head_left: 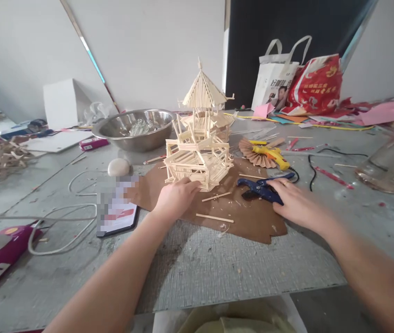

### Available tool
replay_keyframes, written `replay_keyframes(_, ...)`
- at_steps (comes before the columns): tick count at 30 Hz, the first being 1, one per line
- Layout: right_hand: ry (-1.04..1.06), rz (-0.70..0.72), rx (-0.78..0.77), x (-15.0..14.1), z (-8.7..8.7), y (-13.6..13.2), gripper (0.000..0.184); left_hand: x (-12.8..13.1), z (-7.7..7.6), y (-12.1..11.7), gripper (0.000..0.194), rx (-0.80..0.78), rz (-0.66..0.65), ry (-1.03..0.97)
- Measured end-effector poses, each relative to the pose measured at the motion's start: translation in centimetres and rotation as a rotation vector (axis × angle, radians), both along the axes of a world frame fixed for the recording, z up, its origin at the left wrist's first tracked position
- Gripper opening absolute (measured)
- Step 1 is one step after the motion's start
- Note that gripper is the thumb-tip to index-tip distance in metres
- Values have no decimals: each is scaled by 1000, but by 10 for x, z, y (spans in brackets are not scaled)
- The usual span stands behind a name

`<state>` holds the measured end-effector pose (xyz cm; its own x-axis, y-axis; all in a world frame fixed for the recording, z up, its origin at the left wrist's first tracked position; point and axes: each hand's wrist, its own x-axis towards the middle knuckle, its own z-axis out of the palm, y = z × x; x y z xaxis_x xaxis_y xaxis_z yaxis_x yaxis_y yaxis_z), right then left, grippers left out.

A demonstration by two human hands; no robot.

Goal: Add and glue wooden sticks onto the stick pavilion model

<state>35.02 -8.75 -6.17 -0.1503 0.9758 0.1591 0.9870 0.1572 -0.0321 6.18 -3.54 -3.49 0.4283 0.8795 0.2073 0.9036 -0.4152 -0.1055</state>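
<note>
A pavilion model [200, 159] built of thin wooden sticks, with a pointed roof at the back, stands on a brown mat. My left hand [178, 196] rests at its front lower edge, fingers curled against the base; the fingertips are partly hidden. My right hand [292, 201] is closed around the handles of a blue hand cutter [259, 189], which lies low over the mat. Loose sticks [215, 218] and small shavings lie between my hands.
A steel bowl [137, 129], a white round object [119, 167] and a phone [118, 212] are on the left. A yellow glue gun [273, 155] lies behind the cutter. A glass jar [387, 166] stands right; bags [316, 88] stand behind. A purple power strip [2, 259] sits front left.
</note>
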Motion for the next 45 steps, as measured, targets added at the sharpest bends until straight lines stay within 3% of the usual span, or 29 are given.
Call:
replay_keyframes(20,-30,44,-77,-1,7,7,58,11,-2,0,32,121,95,32)
replay_keyframes(27,-29,68,-150,8,12,12,53,10,-6,2,29,168,111,20)
replay_keyframes(36,-25,59,-218,21,20,29,61,11,-7,2,29,154,121,1)
replay_keyframes(40,135,82,-123,30,20,34,55,12,-6,1,29,147,133,4)
replay_keyframes(45,201,-192,103,53,20,40,34,12,-5,1,29,135,131,10)
